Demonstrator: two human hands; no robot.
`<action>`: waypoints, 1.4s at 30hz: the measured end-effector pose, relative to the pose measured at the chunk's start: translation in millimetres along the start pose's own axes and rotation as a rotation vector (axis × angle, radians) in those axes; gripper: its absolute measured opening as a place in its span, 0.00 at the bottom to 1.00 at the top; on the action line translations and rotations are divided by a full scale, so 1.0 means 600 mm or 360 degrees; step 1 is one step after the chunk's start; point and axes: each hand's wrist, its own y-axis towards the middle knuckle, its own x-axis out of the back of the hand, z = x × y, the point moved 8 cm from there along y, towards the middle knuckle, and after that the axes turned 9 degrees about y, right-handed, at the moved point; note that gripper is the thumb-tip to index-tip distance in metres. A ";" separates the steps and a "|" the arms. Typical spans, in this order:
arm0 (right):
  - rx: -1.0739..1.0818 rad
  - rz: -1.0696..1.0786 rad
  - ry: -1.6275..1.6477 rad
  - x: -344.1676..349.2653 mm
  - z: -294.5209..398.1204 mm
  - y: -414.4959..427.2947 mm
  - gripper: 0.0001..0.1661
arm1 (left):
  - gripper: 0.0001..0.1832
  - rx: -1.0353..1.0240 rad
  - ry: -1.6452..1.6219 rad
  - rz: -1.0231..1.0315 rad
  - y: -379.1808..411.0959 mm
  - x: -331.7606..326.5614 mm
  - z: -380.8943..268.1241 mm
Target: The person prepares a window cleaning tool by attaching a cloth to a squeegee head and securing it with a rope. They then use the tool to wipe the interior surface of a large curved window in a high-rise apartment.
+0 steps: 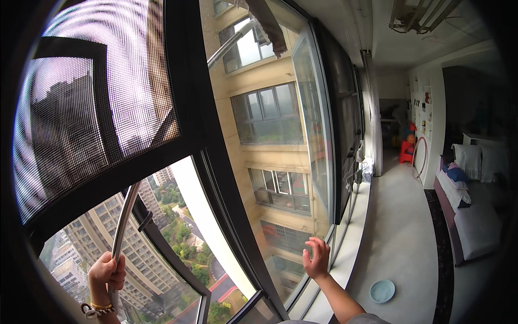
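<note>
My left hand (107, 270) is wrapped around a shiny metal pole (126, 216) at the lower left, by the open window. The pole rises out of the opening and passes behind the insect screen (133, 101). A similar pole section (232, 43) shows beyond the fixed glass pane (275, 158), with a greyish-brown cloth (269, 26) hanging at its upper end. Before the lower part of that pane, my right hand (317, 257) is raised with nothing in it, its fingers loosely bent and apart. Whether its fingertips touch the glass, I cannot tell.
Dark window frames (226, 202) divide the openings, and an outward-opened sash (178, 267) hangs high above the ground. A white sill (344, 263) runs along the right. On the floor stands a light-blue basin (382, 291). Farther off are a bed (477, 231) and a red stool (406, 152).
</note>
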 end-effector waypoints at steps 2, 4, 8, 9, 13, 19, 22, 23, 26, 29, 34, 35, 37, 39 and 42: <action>-0.0001 -0.0020 0.0017 0.019 0.032 0.034 0.14 | 0.25 -0.0028 -0.0099 0.0163 0.022 -0.007 0.003; 0.0216 -0.0057 0.0348 0.032 0.111 0.065 0.10 | 0.24 0.0031 -0.0094 0.0207 0.040 -0.013 0.021; 0.0356 0.1098 0.1893 -0.059 0.366 0.036 0.18 | 0.20 0.0054 -0.0241 0.0298 0.052 -0.028 0.053; -0.0154 0.1690 0.2092 -0.106 0.413 0.008 0.30 | 0.20 0.0028 -0.0301 0.0346 0.050 -0.031 0.055; -0.0729 0.1350 0.2476 -0.233 0.513 0.129 0.53 | 0.19 0.0068 -0.0319 0.0386 0.032 -0.024 0.080; -0.0946 0.0457 0.2327 -0.329 0.472 0.341 0.21 | 0.20 0.0117 -0.0450 0.0535 0.004 -0.016 0.119; -0.0795 0.0372 0.2406 -0.336 0.477 0.344 0.13 | 0.17 0.0003 -0.0180 0.0416 0.012 -0.013 0.113; -0.0797 0.0299 0.2389 -0.335 0.472 0.343 0.14 | 0.16 -0.0113 -0.0026 0.0354 0.013 -0.018 0.100; -0.0781 0.0243 0.2340 -0.337 0.472 0.343 0.16 | 0.16 -0.0498 0.1051 -0.0372 0.027 -0.017 0.038; -0.0699 0.0116 0.2413 -0.329 0.473 0.346 0.15 | 0.19 -0.0553 0.1004 -0.1227 -0.002 -0.032 0.007; -0.0603 -0.0064 0.2195 -0.312 0.452 0.343 0.11 | 0.09 -0.0534 0.1141 -0.1032 0.008 -0.084 0.013; -0.0522 -0.0076 0.2395 -0.310 0.459 0.343 0.11 | 0.11 -0.0383 0.1041 -0.0965 0.015 -0.079 0.032; -0.0583 0.0004 0.2484 -0.326 0.472 0.342 0.11 | 0.12 -0.0488 0.0888 -0.0950 0.010 -0.067 0.044; -0.0496 0.0136 0.2671 -0.339 0.509 0.337 0.08 | 0.12 -0.0461 0.0787 -0.0982 -0.009 -0.038 0.063; -0.0361 0.0467 0.2776 -0.357 0.590 0.295 0.08 | 0.20 -0.0496 0.0345 -0.0786 -0.056 -0.017 0.092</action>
